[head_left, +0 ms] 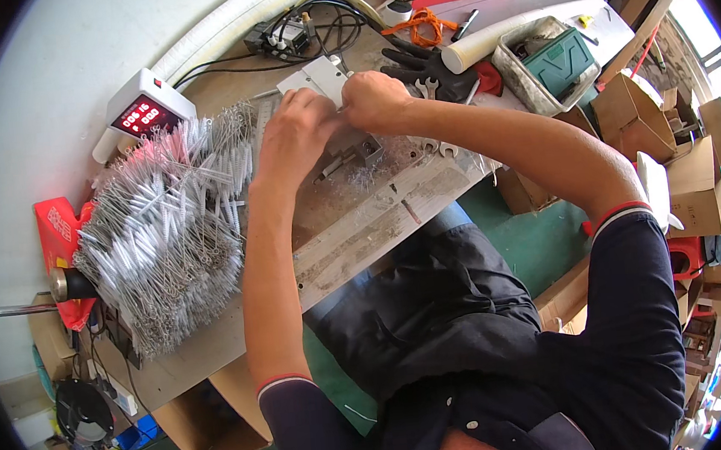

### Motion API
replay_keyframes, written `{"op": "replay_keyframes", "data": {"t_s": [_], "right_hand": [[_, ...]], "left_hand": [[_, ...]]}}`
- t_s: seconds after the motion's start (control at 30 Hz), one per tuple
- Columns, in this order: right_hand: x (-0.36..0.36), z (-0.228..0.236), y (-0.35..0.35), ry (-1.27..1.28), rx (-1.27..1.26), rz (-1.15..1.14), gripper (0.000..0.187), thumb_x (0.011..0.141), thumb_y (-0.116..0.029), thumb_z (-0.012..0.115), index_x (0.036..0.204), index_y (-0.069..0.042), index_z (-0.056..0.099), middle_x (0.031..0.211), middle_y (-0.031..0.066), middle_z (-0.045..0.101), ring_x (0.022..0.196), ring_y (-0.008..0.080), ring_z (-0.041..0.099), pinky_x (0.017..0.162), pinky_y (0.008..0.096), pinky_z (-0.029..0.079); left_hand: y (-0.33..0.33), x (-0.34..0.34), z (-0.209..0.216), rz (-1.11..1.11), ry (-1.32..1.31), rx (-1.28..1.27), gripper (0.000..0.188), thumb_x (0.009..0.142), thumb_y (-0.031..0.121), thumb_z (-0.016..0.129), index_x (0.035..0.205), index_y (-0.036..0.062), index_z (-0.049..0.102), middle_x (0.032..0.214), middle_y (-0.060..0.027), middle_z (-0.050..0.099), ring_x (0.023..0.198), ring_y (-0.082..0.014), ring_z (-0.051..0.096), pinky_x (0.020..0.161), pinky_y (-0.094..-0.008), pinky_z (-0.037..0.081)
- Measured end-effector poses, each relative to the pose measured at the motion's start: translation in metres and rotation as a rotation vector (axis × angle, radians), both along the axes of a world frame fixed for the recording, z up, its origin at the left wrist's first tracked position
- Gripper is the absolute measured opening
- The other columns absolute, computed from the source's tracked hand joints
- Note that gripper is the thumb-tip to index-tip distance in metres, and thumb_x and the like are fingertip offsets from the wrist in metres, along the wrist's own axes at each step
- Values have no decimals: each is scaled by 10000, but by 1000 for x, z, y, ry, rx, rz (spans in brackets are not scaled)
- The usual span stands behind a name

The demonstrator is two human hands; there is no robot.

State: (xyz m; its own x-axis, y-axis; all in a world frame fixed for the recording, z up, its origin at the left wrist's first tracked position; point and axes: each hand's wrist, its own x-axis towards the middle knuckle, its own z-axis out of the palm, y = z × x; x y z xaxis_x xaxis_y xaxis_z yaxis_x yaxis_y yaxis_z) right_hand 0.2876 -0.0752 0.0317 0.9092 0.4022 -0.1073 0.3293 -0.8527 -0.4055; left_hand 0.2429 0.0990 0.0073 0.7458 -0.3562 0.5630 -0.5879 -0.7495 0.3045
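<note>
My left hand (295, 132) and my right hand (374, 101) meet over the workbench at a light grey metal block (319, 78). The fingers of both are closed and bent together at its near edge. What they pinch is hidden, too small to make out. To the left of my left hand lies a large heap of small wire brushes (164, 233) with white bristles and twisted wire stems ending in loops. Just nearer than my hands, a small metal bracket (370, 149) sits on the bench among pale shavings.
A counter box (147, 106) with a red lit display stands behind the heap. Black cables and a valve (280, 37) lie at the back. Right of my hands are black gloves (437, 72), wrenches (427, 88), a white tube (524, 32) and a tray (528, 82) holding a green case.
</note>
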Motion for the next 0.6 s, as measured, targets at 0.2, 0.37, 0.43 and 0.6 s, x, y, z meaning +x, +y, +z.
{"op": "replay_keyframes", "data": {"t_s": [0.2, 0.37, 0.43, 0.6], "right_hand": [[3, -5, 2, -2, 14, 10, 210, 764, -170, 684, 917, -48, 758, 981, 207, 727, 978, 382, 699, 834, 471, 557], [7, -5, -4, 40, 41, 41, 193, 781, -202, 659, 844, -49, 758, 857, 187, 724, 892, 363, 707, 793, 442, 556], [6, -2, -6, 69, 61, 46, 198, 782, -200, 651, 842, -44, 756, 816, 175, 722, 861, 350, 712, 782, 434, 557], [5, -3, -14, 143, 158, -4, 212, 789, -196, 633, 824, -25, 753, 729, 156, 713, 739, 308, 721, 728, 397, 564]], "left_hand": [[2, 6, 5, -20, 126, -26, 187, 774, 144, 767, 917, 43, 700, 971, -88, 671, 992, -299, 632, 852, -400, 523], [-2, 1, 0, -5, 2, 20, 173, 760, 140, 779, 903, 67, 714, 936, -50, 680, 942, -269, 654, 798, -396, 542], [-2, -1, 0, -6, -46, 46, 127, 778, 141, 762, 887, 88, 724, 933, -27, 675, 928, -245, 656, 775, -390, 547], [-1, 2, 1, -46, -47, 135, 111, 794, 139, 752, 898, 109, 729, 934, -16, 663, 924, -231, 658, 745, -377, 553]]}}
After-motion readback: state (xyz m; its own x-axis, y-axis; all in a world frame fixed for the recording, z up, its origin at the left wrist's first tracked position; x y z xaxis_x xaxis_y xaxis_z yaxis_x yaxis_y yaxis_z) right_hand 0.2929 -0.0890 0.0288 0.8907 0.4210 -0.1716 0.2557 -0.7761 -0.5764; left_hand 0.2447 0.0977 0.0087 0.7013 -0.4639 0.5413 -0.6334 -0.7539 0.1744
